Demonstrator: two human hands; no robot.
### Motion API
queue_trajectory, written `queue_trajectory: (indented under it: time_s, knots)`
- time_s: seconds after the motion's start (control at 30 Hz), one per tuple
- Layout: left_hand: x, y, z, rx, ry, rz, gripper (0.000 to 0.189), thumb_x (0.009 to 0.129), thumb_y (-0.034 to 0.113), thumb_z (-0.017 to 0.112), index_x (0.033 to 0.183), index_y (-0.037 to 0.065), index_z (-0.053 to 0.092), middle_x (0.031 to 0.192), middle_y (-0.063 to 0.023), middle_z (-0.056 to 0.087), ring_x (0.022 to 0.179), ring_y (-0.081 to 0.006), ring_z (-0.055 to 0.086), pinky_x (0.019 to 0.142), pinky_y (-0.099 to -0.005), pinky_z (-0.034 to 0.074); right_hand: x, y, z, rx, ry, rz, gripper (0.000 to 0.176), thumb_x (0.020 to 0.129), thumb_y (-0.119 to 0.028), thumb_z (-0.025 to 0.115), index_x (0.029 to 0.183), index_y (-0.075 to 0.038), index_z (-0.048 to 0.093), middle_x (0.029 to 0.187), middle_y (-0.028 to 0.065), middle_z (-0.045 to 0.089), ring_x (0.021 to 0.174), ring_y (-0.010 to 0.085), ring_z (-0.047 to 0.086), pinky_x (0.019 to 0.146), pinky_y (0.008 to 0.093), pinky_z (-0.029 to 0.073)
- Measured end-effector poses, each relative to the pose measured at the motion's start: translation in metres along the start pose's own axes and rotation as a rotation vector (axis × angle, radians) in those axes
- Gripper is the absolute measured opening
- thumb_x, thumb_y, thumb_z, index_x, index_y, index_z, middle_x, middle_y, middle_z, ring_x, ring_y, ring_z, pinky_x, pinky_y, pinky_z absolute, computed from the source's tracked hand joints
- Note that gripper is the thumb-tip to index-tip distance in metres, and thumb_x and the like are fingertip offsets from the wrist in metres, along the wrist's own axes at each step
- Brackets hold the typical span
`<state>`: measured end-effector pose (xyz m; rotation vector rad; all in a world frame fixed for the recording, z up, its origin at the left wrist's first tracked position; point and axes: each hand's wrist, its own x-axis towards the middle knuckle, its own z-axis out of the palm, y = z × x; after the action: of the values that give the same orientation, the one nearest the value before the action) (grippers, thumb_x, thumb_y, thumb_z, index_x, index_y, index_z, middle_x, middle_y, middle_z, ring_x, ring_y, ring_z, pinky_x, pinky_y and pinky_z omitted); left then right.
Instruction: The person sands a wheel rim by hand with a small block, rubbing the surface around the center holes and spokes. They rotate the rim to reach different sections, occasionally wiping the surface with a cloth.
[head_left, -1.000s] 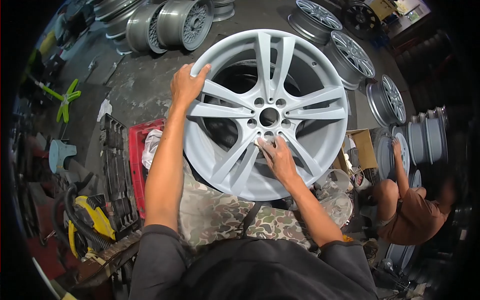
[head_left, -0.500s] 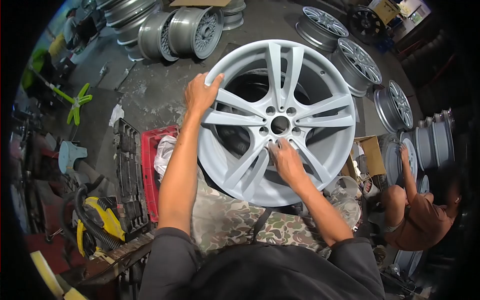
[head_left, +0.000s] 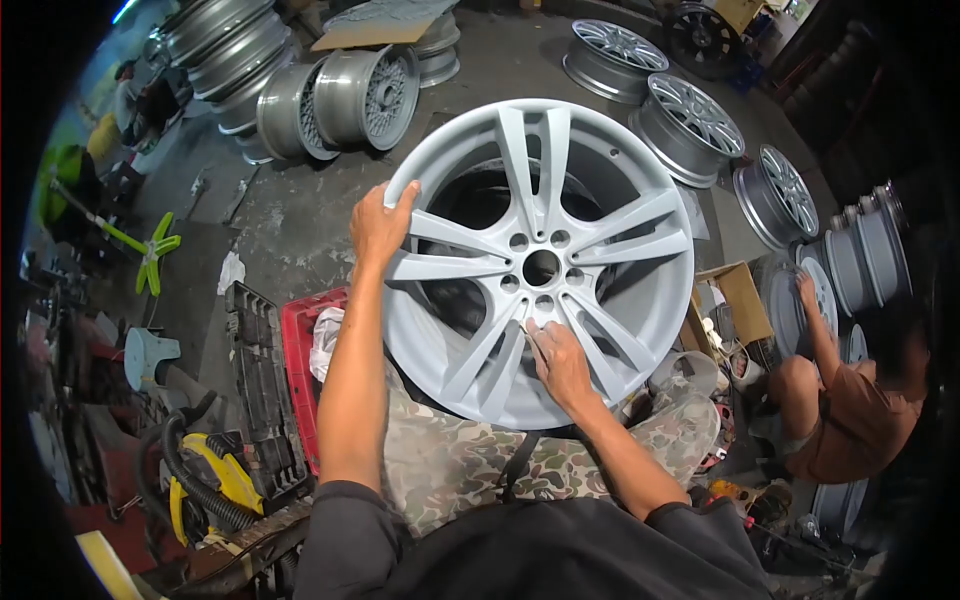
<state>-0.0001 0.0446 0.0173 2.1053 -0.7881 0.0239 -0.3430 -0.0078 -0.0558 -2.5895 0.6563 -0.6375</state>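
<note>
A pale grey alloy wheel rim [head_left: 598, 245] leans face up in front of me, above my camouflage-clad lap. My left hand [head_left: 381, 232] is closed over its upper left edge, thumb on the near face and fingers over the outside. Close to the hub, my right hand [head_left: 556, 358] has its fingers pressed together against the base of a lower spoke. Whatever those fingers pinch is mostly hidden; a tiny yellowish edge shows at the tips. Bolt holes ring the open centre bore [head_left: 541, 267].
A red crate [head_left: 302, 385] stands left, near a yellow-and-black machine with a hose [head_left: 232, 470]. Several wheels [head_left: 690, 125] lie at the back right, others [head_left: 368, 98] at the back left. A cardboard box [head_left: 742, 300] and a crouching co-worker [head_left: 850, 430] are on the right.
My right hand has slid down from beside the hub onto the lower spoke's base. In view, the wheel rim and my left hand sit slightly lower and further left.
</note>
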Motion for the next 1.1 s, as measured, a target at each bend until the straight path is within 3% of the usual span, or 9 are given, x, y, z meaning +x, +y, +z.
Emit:
queue_trajectory:
  time_s: [0.07,0.13,0.2,0.4,0.5,0.77,0.83,0.93,1.1]
  knots:
    - [0.001,-0.003,0.003,0.007,-0.017,-0.036,0.051,0.092,0.053,0.067,0.103,0.005,0.076,0.100,-0.0220,0.074,0.099,-0.0451,0.069,0.086,-0.0522,0.052,0.005,0.002,-0.001,0.040,0.139,-0.086,0.029,0.089,0.001,0.071,0.118,0.002,0.071,0.079,0.0190,0.055,0.075,0.0382,0.058,0.066,0.0465,0.046]
    - [0.001,0.001,0.002,-0.009,-0.010,-0.060,0.051,0.091,0.054,0.068,0.104,0.005,0.077,0.099,-0.0220,0.075,0.100,-0.0452,0.069,0.086,-0.0521,0.052,0.021,0.013,0.003,0.027,0.152,-0.085,0.031,0.090,-0.001,0.071,0.120,0.001,0.070,0.079,0.0181,0.054,0.075,0.0376,0.058,0.068,0.0467,0.046]
    - [0.000,0.003,-0.001,-0.004,-0.016,-0.072,0.051,0.091,0.054,0.068,0.104,0.005,0.077,0.099,-0.0223,0.075,0.100,-0.0453,0.069,0.086,-0.0519,0.052,0.035,0.015,0.002,-0.036,0.059,-0.031,0.033,0.090,-0.006,0.069,0.123,0.000,0.069,0.086,0.0135,0.057,0.083,0.0330,0.060,0.074,0.0452,0.047]
    - [-0.001,-0.001,0.001,0.031,0.003,-0.057,0.050,0.091,0.054,0.068,0.107,0.007,0.077,0.099,-0.0225,0.075,0.099,-0.0445,0.070,0.086,-0.0514,0.052,0.002,0.011,-0.001,-0.071,-0.021,-0.070,0.036,0.088,-0.005,0.068,0.123,-0.002,0.070,0.089,0.0124,0.060,0.086,0.0305,0.061,0.075,0.0426,0.044]
    - [-0.001,0.005,-0.001,-0.020,-0.023,-0.083,0.051,0.092,0.055,0.067,0.108,0.008,0.078,0.096,-0.0215,0.075,0.098,-0.0440,0.070,0.085,-0.0513,0.052,0.015,0.018,0.005,-0.085,0.112,-0.108,0.032,0.090,-0.007,0.068,0.122,-0.003,0.071,0.088,0.0110,0.059,0.087,0.0287,0.060,0.076,0.0413,0.044]
    - [0.001,-0.003,0.001,0.042,-0.003,-0.072,0.051,0.092,0.055,0.067,0.108,0.008,0.078,0.096,-0.0216,0.075,0.096,-0.0433,0.071,0.084,-0.0506,0.052,0.015,0.009,0.000,-0.121,0.013,-0.088,0.026,0.093,-0.011,0.068,0.118,-0.004,0.072,0.085,0.0095,0.057,0.083,0.0276,0.059,0.074,0.0417,0.043]
    - [0.002,-0.001,0.001,0.060,-0.015,-0.069,0.051,0.092,0.055,0.067,0.108,0.009,0.078,0.096,-0.0216,0.075,0.096,-0.0433,0.071,0.084,-0.0503,0.052,0.018,0.013,0.005,-0.095,0.130,-0.097,0.026,0.092,-0.011,0.069,0.118,-0.004,0.072,0.084,0.0091,0.055,0.082,0.0270,0.058,0.073,0.0415,0.042]
    - [0.000,0.005,-0.002,0.011,-0.027,-0.084,0.050,0.092,0.055,0.067,0.107,0.008,0.078,0.097,-0.0219,0.075,0.097,-0.0442,0.070,0.084,-0.0506,0.052,0.034,0.013,0.012,-0.091,0.145,-0.018,0.029,0.091,-0.010,0.070,0.120,-0.005,0.072,0.084,0.0085,0.055,0.082,0.0270,0.058,0.072,0.0411,0.041]
    - [-0.002,0.006,-0.003,-0.001,0.003,-0.041,0.049,0.092,0.053,0.068,0.106,0.008,0.078,0.096,-0.0224,0.075,0.097,-0.0440,0.070,0.084,-0.0507,0.052,0.014,0.014,0.002,-0.084,0.108,-0.071,0.029,0.092,-0.011,0.071,0.121,-0.006,0.072,0.081,0.0096,0.053,0.078,0.0277,0.055,0.070,0.0414,0.038]
